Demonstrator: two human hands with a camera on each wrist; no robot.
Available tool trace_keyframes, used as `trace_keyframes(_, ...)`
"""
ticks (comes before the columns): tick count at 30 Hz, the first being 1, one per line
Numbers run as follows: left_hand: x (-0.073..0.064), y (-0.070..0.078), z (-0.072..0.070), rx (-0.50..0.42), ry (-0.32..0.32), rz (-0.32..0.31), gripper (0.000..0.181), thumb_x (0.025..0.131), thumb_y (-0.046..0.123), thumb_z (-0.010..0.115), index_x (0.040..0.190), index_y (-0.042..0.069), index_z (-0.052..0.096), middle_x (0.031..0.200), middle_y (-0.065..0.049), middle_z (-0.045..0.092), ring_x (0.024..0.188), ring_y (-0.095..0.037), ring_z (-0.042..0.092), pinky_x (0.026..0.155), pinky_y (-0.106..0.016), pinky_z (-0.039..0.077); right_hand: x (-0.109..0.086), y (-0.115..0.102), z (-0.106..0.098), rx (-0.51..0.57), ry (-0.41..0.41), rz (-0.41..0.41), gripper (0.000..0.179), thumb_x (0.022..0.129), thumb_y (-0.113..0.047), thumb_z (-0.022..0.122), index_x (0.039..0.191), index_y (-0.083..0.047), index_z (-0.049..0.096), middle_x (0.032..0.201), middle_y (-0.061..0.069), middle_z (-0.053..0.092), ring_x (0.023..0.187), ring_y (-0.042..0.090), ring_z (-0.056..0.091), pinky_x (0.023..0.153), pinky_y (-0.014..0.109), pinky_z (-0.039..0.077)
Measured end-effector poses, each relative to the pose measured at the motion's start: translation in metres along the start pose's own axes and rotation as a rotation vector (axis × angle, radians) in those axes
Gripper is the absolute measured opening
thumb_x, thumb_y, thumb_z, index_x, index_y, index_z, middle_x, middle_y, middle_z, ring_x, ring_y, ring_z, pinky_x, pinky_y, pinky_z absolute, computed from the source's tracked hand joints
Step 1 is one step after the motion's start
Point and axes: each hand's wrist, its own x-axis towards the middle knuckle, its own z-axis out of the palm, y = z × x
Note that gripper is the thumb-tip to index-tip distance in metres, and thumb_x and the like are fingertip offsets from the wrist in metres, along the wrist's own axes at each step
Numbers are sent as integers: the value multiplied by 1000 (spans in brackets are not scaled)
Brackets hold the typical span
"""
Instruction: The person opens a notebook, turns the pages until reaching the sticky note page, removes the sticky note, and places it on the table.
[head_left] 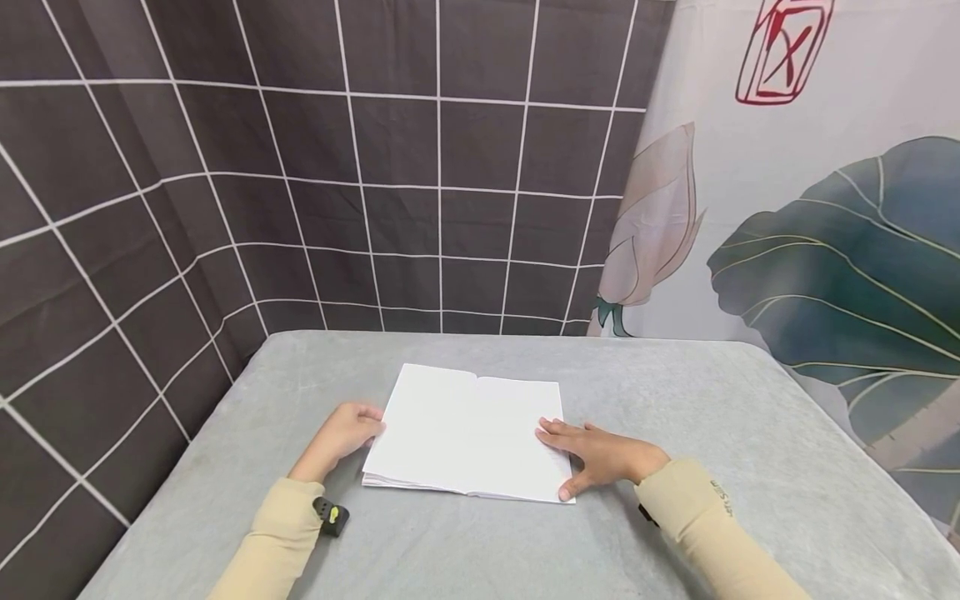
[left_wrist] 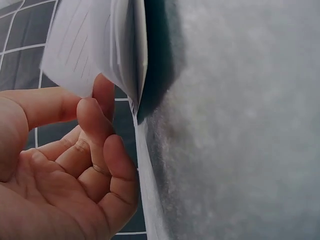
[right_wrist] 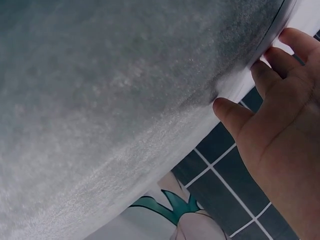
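An open notebook (head_left: 461,433) with white pages lies on the grey table. At its left edge is my left hand (head_left: 347,433). In the left wrist view, that hand pinches the corner of a lined page (left_wrist: 70,47) between thumb and fingertips, and the page stands apart from the sheets (left_wrist: 117,45) beside it. My right hand (head_left: 603,457) rests on the right-hand page with fingers spread, its thumb near the lower right corner. The right wrist view shows those fingers reaching over the notebook's edge.
A grey cloth covers the table (head_left: 675,400) around the notebook. Behind and to the left hangs a dark curtain (head_left: 480,217) with white grid lines. On the right is a pale curtain (head_left: 720,300) with a flower and large leaf print.
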Motion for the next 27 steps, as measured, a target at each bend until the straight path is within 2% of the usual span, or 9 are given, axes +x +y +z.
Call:
trace_keyframes(10,0,-1,-1,53,-27,-18,30,87,8,59,111,-10,61,88,-13,67,74,-18,59,68,-33,49,0,0,0,-3,5,-3,99,72,-46,75,149,-3,31,158,17,22,145,37,21,112,62,15)
trace_keyframes(19,2,-3,1,62,-32,-19,31,88,8,59,113,-10,60,81,-10,64,70,-17,56,65,-31,46,0,-2,1,-8,16,-4,99,71,-47,76,148,-3,32,158,18,23,145,38,21,111,63,15)
trace_keyframes(27,-1,0,1,67,-34,-13,31,87,8,59,112,-11,60,83,-12,65,72,-17,57,65,-32,48,0,-2,2,-16,23,-4,98,72,-45,77,148,-2,32,157,18,24,144,38,22,111,63,16)
